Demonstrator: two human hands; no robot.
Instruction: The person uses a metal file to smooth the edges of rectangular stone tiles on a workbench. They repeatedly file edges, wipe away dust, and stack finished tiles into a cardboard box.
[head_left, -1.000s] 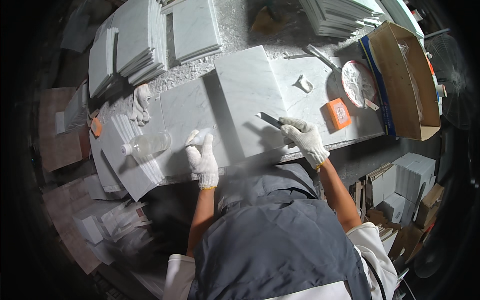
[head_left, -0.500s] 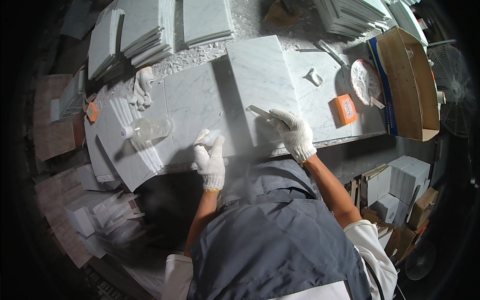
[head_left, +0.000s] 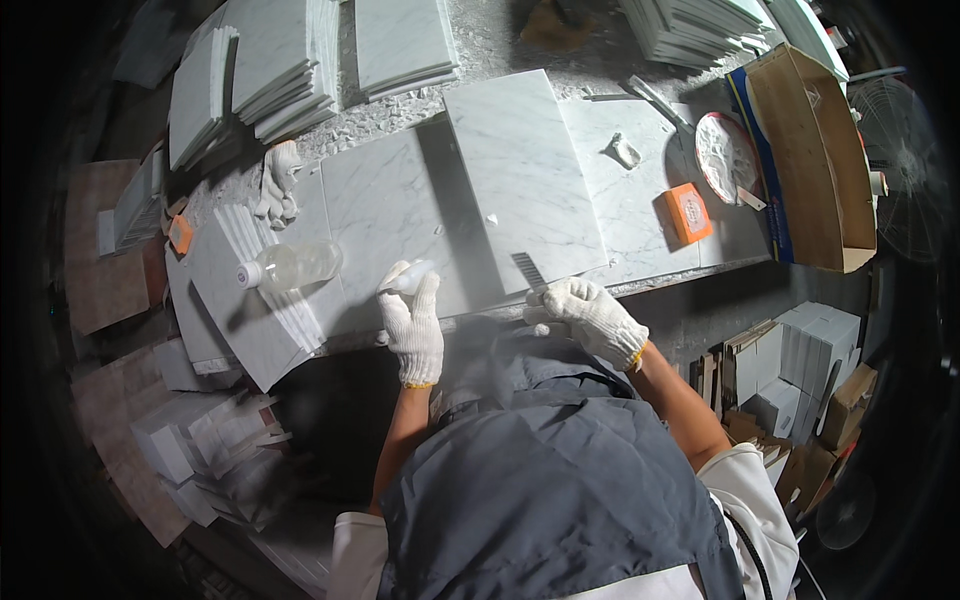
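My left hand (head_left: 412,330), in a white knit glove, pinches a small whitish translucent piece (head_left: 410,277) above the bench's front edge. What that piece is, I cannot make out. My right hand (head_left: 592,318), gloved likewise, grips a thin flat blade (head_left: 528,268), perhaps a small scraper. The blade points up and left over the near end of a white veined marble slab (head_left: 520,160). This slab rests across other flat slabs (head_left: 385,200). A small white dab (head_left: 491,218) sits near its left edge. A clear plastic bottle (head_left: 305,264) lies left of my left hand.
An orange box (head_left: 688,213), a dish of white paste (head_left: 727,160) and a crumpled white scrap (head_left: 625,150) are at right. Beyond them stand a cardboard box (head_left: 805,160) and a fan (head_left: 895,165). Marble tile stacks (head_left: 280,60) line the back; a loose glove (head_left: 278,185) lies left.
My right hand has drawn back toward me, taking the blade off the slab's left side; a white dab shows there now. My left hand still holds its piece, barely moved.
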